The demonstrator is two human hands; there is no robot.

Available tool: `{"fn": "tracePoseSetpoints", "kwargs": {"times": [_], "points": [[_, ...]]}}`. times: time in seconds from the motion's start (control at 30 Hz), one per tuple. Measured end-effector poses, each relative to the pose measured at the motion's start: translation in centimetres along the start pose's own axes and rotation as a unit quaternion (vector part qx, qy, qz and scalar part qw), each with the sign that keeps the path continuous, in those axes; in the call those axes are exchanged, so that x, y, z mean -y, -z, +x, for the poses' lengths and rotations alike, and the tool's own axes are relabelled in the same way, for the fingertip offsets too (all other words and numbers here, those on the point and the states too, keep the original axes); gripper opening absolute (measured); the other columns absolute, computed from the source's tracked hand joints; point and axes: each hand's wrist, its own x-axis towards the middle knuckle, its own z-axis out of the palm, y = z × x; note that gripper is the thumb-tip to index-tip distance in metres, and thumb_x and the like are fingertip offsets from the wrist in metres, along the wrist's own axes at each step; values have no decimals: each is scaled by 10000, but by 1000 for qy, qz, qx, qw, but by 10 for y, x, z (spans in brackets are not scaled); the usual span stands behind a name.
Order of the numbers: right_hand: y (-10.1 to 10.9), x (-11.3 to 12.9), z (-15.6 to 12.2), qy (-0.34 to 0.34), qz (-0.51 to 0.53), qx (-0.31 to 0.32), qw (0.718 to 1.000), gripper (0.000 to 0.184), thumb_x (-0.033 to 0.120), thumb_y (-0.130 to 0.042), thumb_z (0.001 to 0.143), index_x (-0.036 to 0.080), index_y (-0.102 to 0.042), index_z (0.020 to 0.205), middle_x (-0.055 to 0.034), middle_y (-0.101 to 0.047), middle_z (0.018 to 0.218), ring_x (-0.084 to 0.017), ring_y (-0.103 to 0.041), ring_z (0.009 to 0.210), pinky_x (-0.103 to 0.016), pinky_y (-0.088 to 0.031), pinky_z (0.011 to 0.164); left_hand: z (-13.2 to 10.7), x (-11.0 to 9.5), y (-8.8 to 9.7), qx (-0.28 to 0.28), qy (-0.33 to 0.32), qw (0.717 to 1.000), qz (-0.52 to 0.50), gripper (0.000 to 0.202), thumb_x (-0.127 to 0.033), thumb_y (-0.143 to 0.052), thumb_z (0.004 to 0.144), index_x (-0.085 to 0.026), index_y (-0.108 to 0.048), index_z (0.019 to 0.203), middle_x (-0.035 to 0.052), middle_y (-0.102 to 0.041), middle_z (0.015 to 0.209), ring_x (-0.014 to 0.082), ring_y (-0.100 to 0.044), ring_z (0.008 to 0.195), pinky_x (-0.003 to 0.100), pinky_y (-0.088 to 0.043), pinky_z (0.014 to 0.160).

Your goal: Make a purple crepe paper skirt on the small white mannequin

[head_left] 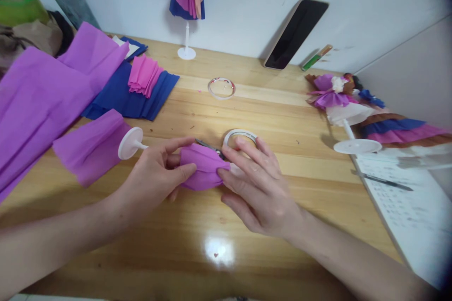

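Purple crepe paper (201, 167), gathered in soft folds, is held between both hands above the table. My left hand (158, 169) is closed around its left end, thumb on top. From behind that hand sticks out a white stand (130, 143), lying sideways with its round base to the left; its rod runs into the grip. The fingers of my right hand (259, 186) pinch the narrowed right end, where a bit of white shows. Just behind the paper lie scissors (203, 144), mostly covered, and a roll of white tape (240, 131), partly hidden by my right fingers.
Purple crepe sheets (45, 89), blue crepe (134, 94) and a pink folded piece (144, 75) lie left. A dressed stand (187, 4) and a phone (296, 33) are at the wall. A clear ring (221, 88) lies mid-table. Rightward are another dressed stand (356, 146) and a pen (386, 182) on paper.
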Motion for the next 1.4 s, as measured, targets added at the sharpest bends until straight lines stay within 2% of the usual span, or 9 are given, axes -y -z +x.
{"fn": "tracePoseSetpoints", "kwargs": {"times": [0.17,0.33,0.5,0.63,0.9,1.07,1.2,1.3,1.4], "points": [[1,-3,1,-3,6,-19,1000,254,269,-595,889,199,-655,1125,-146,-630,1326,-324,-426,1387,-594,-307,1138,2,6,5,6,-16,1000,20,537,-264,-629,830,-122,-516,1335,-110,-479,395,61,-399,305,146,-246,336],[4,-6,4,-26,24,-50,998,200,231,-607,880,181,-664,1065,-169,-646,1277,-347,-483,1335,-608,-356,1106,5,10,7,-16,-28,999,25,482,-255,-605,841,-131,-529,1301,-115,-474,407,43,-346,277,144,-207,318],[3,-9,9,-123,124,-84,981,147,116,-607,854,185,-669,967,-133,-694,1089,-299,-605,1167,-531,-511,989,3,8,5,-17,-31,999,26,485,-266,-619,834,-132,-532,1292,-113,-466,464,40,-396,304,138,-228,324],[2,-9,13,-168,162,-71,970,97,121,-609,849,206,-652,864,-102,-686,1023,-281,-615,1115,-527,-524,960,1,3,3,-36,-19,998,45,459,-249,-612,849,-144,-539,1290,-110,-465,470,33,-393,320,129,-248,340],[-1,-8,19,-177,161,-53,969,87,144,-603,836,211,-657,828,-92,-681,992,-285,-616,1109,-541,-501,976,5,7,6,-23,-22,997,64,461,-289,-611,846,-144,-547,1279,-107,-451,432,56,-407,326,139,-229,341],[-5,-10,19,-189,179,-47,964,116,144,-589,852,209,-653,781,-81,-692,948,-263,-633,1074,-507,-520,950,8,14,6,-18,-33,999,31,471,-297,-622,819,-144,-550,1259,-111,-470,416,49,-357,285,155,-180,322],[-6,-9,17,-177,167,-50,969,106,130,-601,855,200,-649,792,-91,-698,962,-269,-630,1091,-495,-531,934,7,11,5,-18,-23,1000,6,495,-294,-615,811,-120,-535,1268,-115,-466,426,53,-389,287,151,-188,325],[-2,-10,17,-166,171,-53,970,96,117,-606,852,189,-654,811,-102,-701,963,-269,-644,1068,-481,-538,927,4,7,5,-25,-12,999,18,516,-301,-607,824,-116,-524,1298,-111,-470,406,57,-379,287,154,-196,332],[9,-18,18,-184,167,-56,967,119,118,-578,872,201,-660,848,-95,-713,957,-252,-670,1015,-434,-563,876,2,5,9,-47,-18,997,53,512,-309,-591,843,-133,-532,1320,-102,-474,383,68,-367,289,162,-209,336]]}}
